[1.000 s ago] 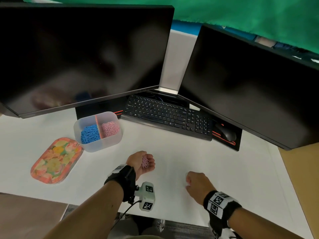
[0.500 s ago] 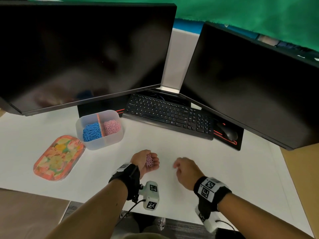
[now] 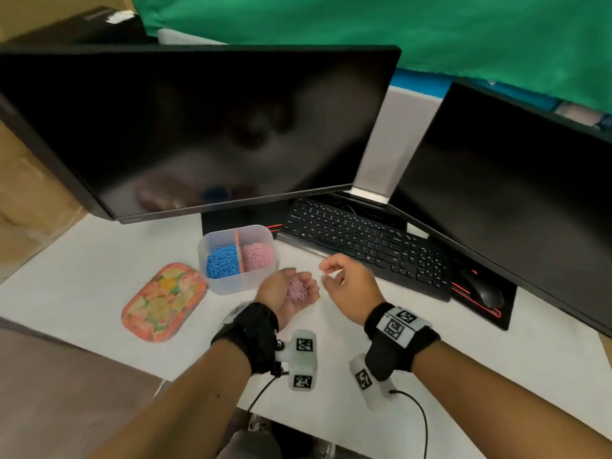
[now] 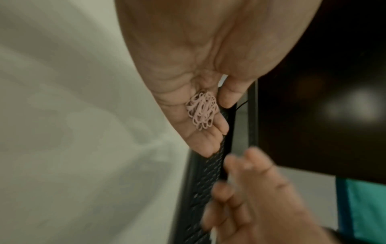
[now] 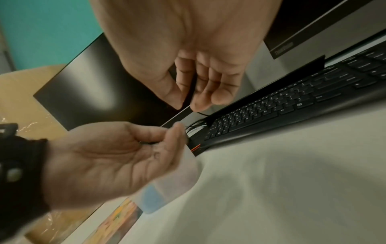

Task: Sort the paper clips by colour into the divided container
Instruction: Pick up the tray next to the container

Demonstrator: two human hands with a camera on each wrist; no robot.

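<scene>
A clear divided container stands on the white desk, with blue paper clips in its left half and pink paper clips in its right half. Just in front of it, my left hand is palm up and cupped, its fingers curled round a small bunch of pink clips; the left wrist view shows that bunch lying at the base of the fingers. My right hand hovers just right of the left one, fingers loosely curled. Thumb and forefinger are apart with nothing visible between them.
A flowered oval tray lies left of the container. A black keyboard and mouse sit behind and right of the hands, under two dark monitors. White desk surface stretches to the right of the hands.
Both hands moved forward toward the container. My right hand lifted off the desk and swung left, close beside the left hand, its fist loosening. The left hand still holds the pink clips.
</scene>
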